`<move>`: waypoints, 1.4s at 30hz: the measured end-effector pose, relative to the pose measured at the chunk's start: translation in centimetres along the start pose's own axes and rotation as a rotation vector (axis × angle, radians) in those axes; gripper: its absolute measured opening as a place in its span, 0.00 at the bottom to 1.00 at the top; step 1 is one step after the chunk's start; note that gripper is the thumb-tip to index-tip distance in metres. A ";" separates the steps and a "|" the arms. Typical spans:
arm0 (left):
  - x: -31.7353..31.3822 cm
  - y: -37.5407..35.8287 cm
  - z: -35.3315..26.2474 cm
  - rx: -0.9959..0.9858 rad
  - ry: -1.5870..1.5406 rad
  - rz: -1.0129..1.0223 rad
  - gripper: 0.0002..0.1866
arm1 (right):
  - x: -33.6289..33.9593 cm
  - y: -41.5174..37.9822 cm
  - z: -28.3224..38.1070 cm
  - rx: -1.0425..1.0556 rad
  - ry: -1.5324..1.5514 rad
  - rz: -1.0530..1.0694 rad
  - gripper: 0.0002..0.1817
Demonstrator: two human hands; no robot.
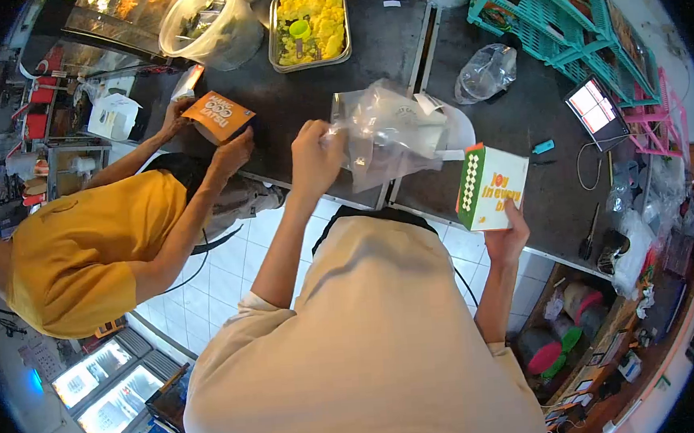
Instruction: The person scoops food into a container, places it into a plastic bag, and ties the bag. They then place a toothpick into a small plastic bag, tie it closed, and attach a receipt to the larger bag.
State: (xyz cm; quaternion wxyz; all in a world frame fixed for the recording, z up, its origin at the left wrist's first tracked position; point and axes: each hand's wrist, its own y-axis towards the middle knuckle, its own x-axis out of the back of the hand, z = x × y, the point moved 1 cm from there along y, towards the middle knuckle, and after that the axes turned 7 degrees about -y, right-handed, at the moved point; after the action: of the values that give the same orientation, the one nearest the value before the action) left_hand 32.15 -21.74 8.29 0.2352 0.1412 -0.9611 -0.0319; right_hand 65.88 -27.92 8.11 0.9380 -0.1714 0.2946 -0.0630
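My left hand (317, 156) is closed on the edge of a clear plastic bag (370, 138), which hangs over the front of the dark table. A white paper packet (420, 127) shows at the bag's right side, partly covered by the clear film. My right hand (509, 235) grips a food box (496, 188) by its lower right corner. This box has a white face with orange lettering and a green side with white diamond shapes. It is held just right of the bag, near the table's front edge.
To the left, a person in a yellow shirt (84, 251) holds an orange food box (219, 115). A tray of yellow food (309, 26) and a white bucket (213, 33) stand at the back. Teal baskets (558, 17), a tablet (595, 110) and a plastic bag (486, 72) lie right.
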 end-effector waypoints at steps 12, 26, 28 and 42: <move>0.5 0.2 0.1 0.249 -1.018 0.252 0.14 | -12.1 5.9 -10.8 -0.433 0.416 0.533 0.30; -2.8 -0.2 1.3 0.178 -0.992 0.385 0.30 | -5.3 4.7 -5.7 -0.392 -0.147 -0.004 0.26; -2.9 -0.2 0.7 0.160 -0.978 0.401 0.31 | -5.4 4.9 -5.6 -0.306 -0.141 -0.062 0.26; 1.2 -1.2 -4.2 0.094 -0.856 0.349 0.21 | -7.2 14.4 -17.9 -0.105 -0.555 0.085 0.22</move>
State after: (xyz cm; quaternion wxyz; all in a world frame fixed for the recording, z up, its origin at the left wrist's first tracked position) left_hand 33.36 -23.18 12.36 -0.1874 -0.0380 -0.9815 -0.0035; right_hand 49.92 -18.04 -6.95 0.9744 -0.2179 0.0365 0.0409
